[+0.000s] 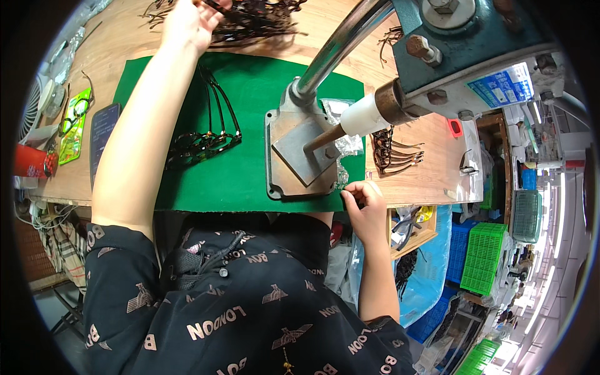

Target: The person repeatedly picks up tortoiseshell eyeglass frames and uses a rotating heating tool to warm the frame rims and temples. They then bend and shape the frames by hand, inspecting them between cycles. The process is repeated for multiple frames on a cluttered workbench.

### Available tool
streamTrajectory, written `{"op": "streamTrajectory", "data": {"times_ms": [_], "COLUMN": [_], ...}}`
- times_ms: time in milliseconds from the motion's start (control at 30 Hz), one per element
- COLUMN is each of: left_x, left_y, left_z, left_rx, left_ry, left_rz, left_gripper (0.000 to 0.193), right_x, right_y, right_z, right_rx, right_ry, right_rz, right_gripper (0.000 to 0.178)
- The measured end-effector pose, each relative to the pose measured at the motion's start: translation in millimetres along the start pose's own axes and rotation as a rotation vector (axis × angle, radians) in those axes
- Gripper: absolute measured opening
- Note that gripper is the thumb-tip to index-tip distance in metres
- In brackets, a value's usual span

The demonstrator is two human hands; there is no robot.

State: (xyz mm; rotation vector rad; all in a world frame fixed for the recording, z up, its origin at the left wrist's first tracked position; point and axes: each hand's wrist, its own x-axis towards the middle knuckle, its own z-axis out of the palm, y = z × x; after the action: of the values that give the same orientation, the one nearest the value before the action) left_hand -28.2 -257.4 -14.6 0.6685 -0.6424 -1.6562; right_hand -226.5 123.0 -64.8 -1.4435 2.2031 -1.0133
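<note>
At the far edge of view my left hand (189, 26) is closed at a pile of brown tortoiseshell eyeglass frames (256, 22), its fingers round a dark frame partly cut off by the picture's edge. My right hand (367, 205) rests at the near edge of the green mat (250, 81), thumb and forefinger pinched together; anything between them is too small to make out. Beside those fingertips lie small shiny pieces (341, 175) near a clear plastic bag (350, 137). A bench press (303, 159) with a square metal plate stands left of them. Folded eyeglass frames (203, 147) lie on the mat under my left forearm.
More tortoiseshell frames (397, 156) lie right of the press. A phone (103, 134), clear glasses on a yellow-green packet (75, 128), a red cup (34, 162) and a fan (34, 106) are at left. An open drawer (412, 237) and green crates (484, 257) stand at right.
</note>
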Motion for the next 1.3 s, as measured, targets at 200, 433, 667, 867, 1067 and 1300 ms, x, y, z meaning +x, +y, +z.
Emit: {"op": "streamTrajectory", "data": {"times_ms": [200,433,667,867,1067,1300], "left_x": [6.9,-46.2,-58.9,-102.0,-135.5,-221.6], "left_y": [14.6,-33.0,7.8,32.9,73.8,41.4], "left_z": [12.6,78.2,83.0,88.1,39.8,25.4], "left_rx": [-0.13,0.06,-0.291,-0.296,-0.051,0.417], "left_ry": [-0.288,-0.54,-0.465,-0.696,-1.031,-0.649], "left_rz": [0.083,-0.113,-0.03,0.289,0.223,0.264], "left_gripper": [0.015,0.014,0.01,0.018,0.026,0.078], "right_x": [7.1,3.9,4.5,0.0,-2.4,2.8], "right_y": [-5.4,0.5,-1.2,7.5,7.0,3.6], "right_z": [5.8,-0.6,15.3,17.8,1.7,-9.3], "right_rx": [-0.19,0.05,-0.078,-0.21,0.045,-0.019], "right_ry": [-0.014,-0.039,0.117,0.171,0.022,-0.122], "right_rz": [-0.155,0.031,-0.031,-0.133,0.009,-0.075], "right_gripper": [0.007,0.003,0.006,0.008,0.007,0.006]}}
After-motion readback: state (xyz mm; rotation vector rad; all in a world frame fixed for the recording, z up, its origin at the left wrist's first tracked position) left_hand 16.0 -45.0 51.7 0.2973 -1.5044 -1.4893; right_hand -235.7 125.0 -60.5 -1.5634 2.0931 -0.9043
